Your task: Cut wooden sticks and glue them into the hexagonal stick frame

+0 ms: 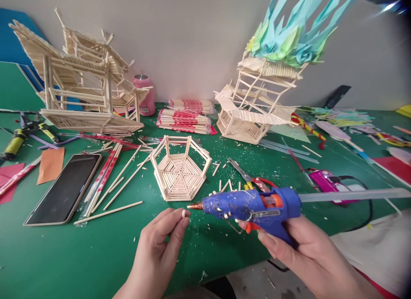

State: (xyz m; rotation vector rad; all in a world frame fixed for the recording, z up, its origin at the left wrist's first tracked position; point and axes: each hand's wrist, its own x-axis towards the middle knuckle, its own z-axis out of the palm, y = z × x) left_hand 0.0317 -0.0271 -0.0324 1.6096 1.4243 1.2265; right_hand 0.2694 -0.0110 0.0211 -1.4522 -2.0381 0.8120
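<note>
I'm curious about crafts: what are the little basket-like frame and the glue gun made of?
The frame looks like matte, unfinished wood: pale, straight sticks. The glue gun has a smooth blue body suggesting plastic; its coppery nozzle is probably metal.

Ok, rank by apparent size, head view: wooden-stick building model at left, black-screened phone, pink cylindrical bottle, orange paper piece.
Wooden-stick building model
Black-screened phone
Pink cylindrical bottle and orange paper piece: too alike to rank

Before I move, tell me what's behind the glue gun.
Behind the glue gun are red-handled pliers and the upper ends of a few short sticks. The gun covers the sticks' lower ends and the tabletop directly behind it.
</note>
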